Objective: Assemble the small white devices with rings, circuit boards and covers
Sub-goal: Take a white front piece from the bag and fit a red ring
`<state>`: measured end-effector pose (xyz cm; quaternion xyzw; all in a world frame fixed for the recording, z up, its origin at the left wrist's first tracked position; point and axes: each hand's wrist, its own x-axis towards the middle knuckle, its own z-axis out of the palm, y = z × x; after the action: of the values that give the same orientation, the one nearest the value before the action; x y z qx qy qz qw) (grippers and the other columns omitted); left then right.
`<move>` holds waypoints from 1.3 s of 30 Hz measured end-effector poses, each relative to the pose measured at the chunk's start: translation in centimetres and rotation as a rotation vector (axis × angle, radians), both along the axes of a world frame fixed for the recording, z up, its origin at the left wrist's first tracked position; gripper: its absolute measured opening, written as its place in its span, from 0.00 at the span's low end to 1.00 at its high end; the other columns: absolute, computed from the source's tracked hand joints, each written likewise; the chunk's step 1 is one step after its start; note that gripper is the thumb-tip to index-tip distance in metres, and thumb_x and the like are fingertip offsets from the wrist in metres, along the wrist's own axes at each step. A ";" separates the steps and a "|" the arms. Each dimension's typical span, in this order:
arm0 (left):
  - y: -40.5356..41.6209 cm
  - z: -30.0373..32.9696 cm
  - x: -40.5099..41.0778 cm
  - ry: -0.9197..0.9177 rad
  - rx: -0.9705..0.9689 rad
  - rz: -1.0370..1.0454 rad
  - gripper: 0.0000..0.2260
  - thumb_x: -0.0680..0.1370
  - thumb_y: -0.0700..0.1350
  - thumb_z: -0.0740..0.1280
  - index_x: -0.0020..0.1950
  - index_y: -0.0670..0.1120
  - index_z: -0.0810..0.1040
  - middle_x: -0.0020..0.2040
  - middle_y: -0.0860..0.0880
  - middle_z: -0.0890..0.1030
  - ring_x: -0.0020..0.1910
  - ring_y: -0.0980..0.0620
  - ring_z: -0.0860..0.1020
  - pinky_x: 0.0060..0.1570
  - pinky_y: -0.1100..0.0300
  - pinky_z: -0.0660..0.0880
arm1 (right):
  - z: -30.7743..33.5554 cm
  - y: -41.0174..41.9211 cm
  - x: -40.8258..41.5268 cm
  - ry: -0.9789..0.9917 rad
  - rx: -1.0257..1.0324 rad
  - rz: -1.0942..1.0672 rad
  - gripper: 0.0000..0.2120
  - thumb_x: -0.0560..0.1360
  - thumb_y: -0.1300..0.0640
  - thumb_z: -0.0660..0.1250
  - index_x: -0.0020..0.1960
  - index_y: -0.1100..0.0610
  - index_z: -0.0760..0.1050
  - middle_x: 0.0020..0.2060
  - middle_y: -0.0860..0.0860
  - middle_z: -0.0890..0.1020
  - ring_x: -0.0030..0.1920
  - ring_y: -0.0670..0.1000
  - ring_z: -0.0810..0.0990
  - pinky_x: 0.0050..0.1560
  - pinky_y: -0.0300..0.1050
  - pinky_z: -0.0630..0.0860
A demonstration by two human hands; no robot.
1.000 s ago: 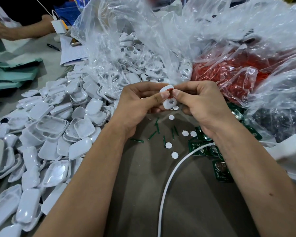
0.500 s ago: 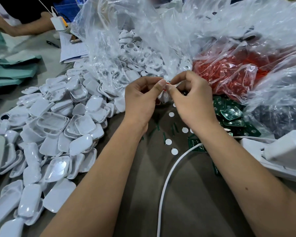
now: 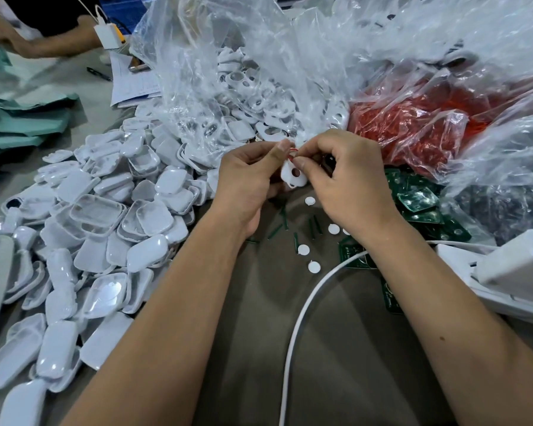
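A: What are the two hands doing in the middle of the frame?

B: The left hand (image 3: 246, 176) and the right hand (image 3: 348, 179) meet fingertip to fingertip. Both pinch a small flat white plastic device shell with a round hole (image 3: 293, 176), held just above the brown table (image 3: 336, 348). A thin red ring (image 3: 292, 152) shows at its top edge, between the left thumb and the right forefinger.

A: And right below them?

B: Small white round discs (image 3: 303, 249) lie loose on the table, with short dark green strips (image 3: 296, 239) scattered among them. A white cable (image 3: 299, 327) curves from the lower centre up toward the right wrist.

A: What containers are there?

B: A big clear plastic bag (image 3: 228, 56) at upper centre, open toward the hands, holds white shells with holes (image 3: 246, 84). To its right a second clear bag (image 3: 437, 127) is packed with red rings; I can't make out single ones. Right of the right hand, green circuit boards in clear film (image 3: 419, 201) lie piled, partly under more plastic.

A: And on the left?

B: A wide heap of glossy white rounded covers (image 3: 105, 216) spills across the table, some face up, some hollow side up. At the right edge sits a white power strip with a plug block (image 3: 511, 272). Far upper left, another person's forearm (image 3: 43, 44) rests on the table near teal sheets (image 3: 22, 118) and a paper (image 3: 133, 84).
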<state>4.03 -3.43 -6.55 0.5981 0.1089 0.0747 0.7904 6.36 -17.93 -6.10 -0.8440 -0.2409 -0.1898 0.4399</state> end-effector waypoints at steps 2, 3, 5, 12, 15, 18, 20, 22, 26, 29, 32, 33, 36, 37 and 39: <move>0.3 0.1 0.0 0.014 -0.002 -0.040 0.07 0.81 0.39 0.69 0.54 0.36 0.83 0.47 0.39 0.86 0.46 0.44 0.85 0.45 0.52 0.84 | 0.0 0.0 0.2 0.000 -0.040 0.007 0.02 0.77 0.62 0.74 0.47 0.61 0.85 0.43 0.53 0.84 0.44 0.49 0.80 0.47 0.32 0.73; 0.4 0.1 0.1 0.018 0.003 -0.049 0.06 0.82 0.38 0.68 0.55 0.36 0.83 0.47 0.40 0.86 0.46 0.45 0.85 0.45 0.52 0.84 | 0.0 0.0 0.2 0.007 -0.044 0.009 0.02 0.77 0.62 0.74 0.47 0.62 0.84 0.43 0.52 0.83 0.43 0.48 0.79 0.46 0.28 0.70; 0.5 0.2 0.1 0.017 0.014 -0.048 0.06 0.82 0.37 0.67 0.54 0.37 0.83 0.46 0.41 0.86 0.45 0.45 0.85 0.44 0.54 0.84 | 0.0 0.0 0.3 0.021 -0.031 0.013 0.01 0.77 0.64 0.73 0.47 0.62 0.84 0.43 0.51 0.82 0.43 0.46 0.78 0.46 0.26 0.68; 0.5 0.2 0.2 0.011 0.007 -0.030 0.06 0.81 0.36 0.68 0.54 0.37 0.84 0.45 0.40 0.86 0.43 0.46 0.85 0.39 0.57 0.82 | 0.1 0.1 0.2 -0.005 -0.038 0.005 0.02 0.77 0.64 0.73 0.46 0.63 0.83 0.42 0.52 0.82 0.42 0.47 0.77 0.45 0.27 0.68; 0.5 0.3 0.2 0.017 -0.004 -0.028 0.05 0.81 0.36 0.69 0.51 0.38 0.84 0.44 0.42 0.86 0.42 0.47 0.85 0.38 0.57 0.82 | 0.0 0.2 0.2 -0.012 -0.062 -0.004 0.03 0.78 0.64 0.72 0.47 0.64 0.83 0.42 0.53 0.82 0.43 0.48 0.77 0.45 0.28 0.68; 0.4 0.4 0.2 0.019 -0.002 -0.028 0.03 0.79 0.37 0.71 0.48 0.40 0.85 0.42 0.43 0.86 0.41 0.47 0.85 0.39 0.57 0.82 | -0.1 0.2 0.2 -0.009 -0.058 -0.005 0.03 0.78 0.65 0.72 0.47 0.64 0.82 0.42 0.54 0.82 0.43 0.48 0.77 0.45 0.29 0.69; 0.4 0.5 0.1 0.025 -0.018 -0.031 0.02 0.79 0.37 0.72 0.48 0.40 0.85 0.42 0.43 0.86 0.40 0.48 0.84 0.38 0.57 0.82 | -0.1 0.3 0.1 -0.013 -0.049 0.000 0.03 0.78 0.65 0.72 0.47 0.65 0.82 0.42 0.54 0.82 0.43 0.48 0.77 0.45 0.29 0.68; 0.5 0.6 0.1 0.037 -0.048 -0.041 0.02 0.78 0.38 0.72 0.49 0.40 0.84 0.42 0.43 0.86 0.39 0.48 0.84 0.39 0.57 0.82 | 0.0 0.3 0.1 -0.022 -0.029 0.009 0.03 0.78 0.65 0.72 0.47 0.65 0.82 0.42 0.54 0.82 0.43 0.49 0.78 0.44 0.30 0.69; 0.9 1.0 0.2 0.070 -0.126 -0.075 0.05 0.78 0.39 0.72 0.53 0.40 0.84 0.44 0.44 0.85 0.41 0.49 0.83 0.44 0.56 0.83 | 0.2 0.3 0.0 -0.038 0.024 0.034 0.03 0.78 0.65 0.72 0.47 0.64 0.82 0.42 0.54 0.82 0.43 0.48 0.78 0.45 0.31 0.70; 1.1 1.2 0.2 0.085 -0.170 -0.098 0.05 0.79 0.38 0.71 0.52 0.40 0.84 0.44 0.44 0.85 0.43 0.49 0.84 0.44 0.56 0.84 | 0.2 0.3 -0.1 -0.027 0.047 0.048 0.03 0.78 0.64 0.71 0.47 0.64 0.82 0.42 0.54 0.82 0.43 0.47 0.77 0.45 0.33 0.71; 1.1 1.3 0.1 0.092 -0.199 -0.107 0.04 0.79 0.38 0.70 0.51 0.41 0.84 0.44 0.45 0.85 0.41 0.49 0.84 0.41 0.57 0.83 | 0.3 0.3 0.0 -0.029 0.045 0.054 0.03 0.79 0.64 0.71 0.48 0.64 0.82 0.42 0.55 0.83 0.43 0.48 0.78 0.45 0.36 0.72; 1.1 1.3 0.1 0.093 -0.208 -0.110 0.04 0.79 0.38 0.70 0.51 0.41 0.84 0.44 0.45 0.85 0.41 0.50 0.84 0.40 0.58 0.83 | 0.3 0.3 0.0 -0.033 0.048 0.056 0.03 0.79 0.64 0.71 0.48 0.65 0.82 0.42 0.54 0.83 0.43 0.48 0.78 0.45 0.35 0.72; 1.0 1.3 0.1 0.097 -0.206 -0.108 0.05 0.79 0.38 0.70 0.53 0.40 0.84 0.43 0.45 0.85 0.40 0.50 0.84 0.40 0.58 0.82 | 0.3 0.3 -0.1 -0.062 0.036 0.059 0.03 0.78 0.66 0.71 0.47 0.65 0.81 0.42 0.52 0.81 0.43 0.46 0.76 0.46 0.31 0.69; 1.0 1.3 0.1 0.098 -0.195 -0.106 0.05 0.80 0.38 0.70 0.53 0.40 0.84 0.44 0.44 0.85 0.40 0.50 0.84 0.40 0.58 0.82 | 0.3 0.4 -0.1 -0.071 0.021 0.059 0.02 0.78 0.66 0.71 0.47 0.65 0.81 0.42 0.52 0.80 0.43 0.46 0.76 0.46 0.30 0.68; 0.9 1.2 0.1 0.100 -0.159 -0.101 0.06 0.80 0.38 0.70 0.55 0.39 0.83 0.45 0.43 0.85 0.41 0.49 0.84 0.41 0.57 0.83 | 0.2 0.4 0.0 -0.085 -0.017 0.056 0.02 0.78 0.67 0.71 0.47 0.66 0.81 0.42 0.52 0.80 0.43 0.48 0.76 0.46 0.31 0.68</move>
<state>4.13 -2.53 -5.32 0.5411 0.1235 -0.0040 0.8318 6.33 -17.53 -5.94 -0.8319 -0.2847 -0.2109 0.4271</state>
